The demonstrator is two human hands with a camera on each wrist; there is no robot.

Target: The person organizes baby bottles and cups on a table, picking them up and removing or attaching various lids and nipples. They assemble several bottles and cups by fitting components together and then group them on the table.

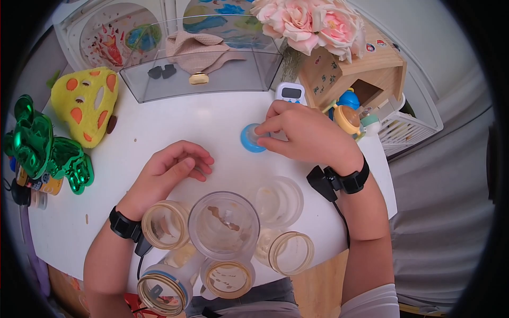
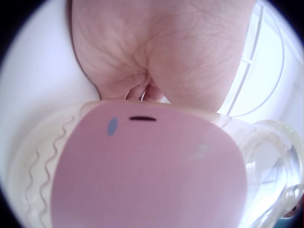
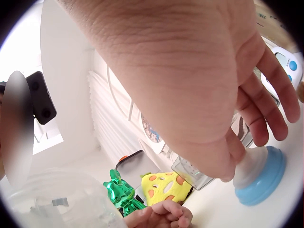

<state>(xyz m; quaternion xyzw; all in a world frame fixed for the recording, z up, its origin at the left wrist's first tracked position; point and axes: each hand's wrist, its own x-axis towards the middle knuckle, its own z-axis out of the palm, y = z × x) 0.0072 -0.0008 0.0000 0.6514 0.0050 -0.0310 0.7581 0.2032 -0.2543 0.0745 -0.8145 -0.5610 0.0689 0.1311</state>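
At the fingertips of the right hand (image 1: 310, 130), a bottle teat (image 1: 250, 140) — translucent whitish tip, sky-blue collar. Just beyond that hand, a white timer (image 1: 291, 93) with blue buttons and a dark screen. Left of the left hand (image 1: 172, 165), a yellow plush wedge (image 1: 86, 106), orange-spotted — and a metallic green figure (image 1: 34, 148).

The cap (image 1: 249, 139) sits on the desk (image 1: 119, 175), with the right hand (image 1: 313, 130) touching it from its right. The left hand (image 1: 172, 164) is to the cap's left and nearer the person. Before the cap stands a cluster of jars (image 1: 224, 246). Behind it, to the left, is a box (image 1: 212, 93) with a cloth (image 1: 193, 50) in it; behind it, to the right, a timer (image 1: 290, 93), flowers (image 1: 313, 26) and a toy house (image 1: 384, 59). Well left of the cap are a plush toy (image 1: 87, 103) and, farther out, a figurine (image 1: 34, 143).
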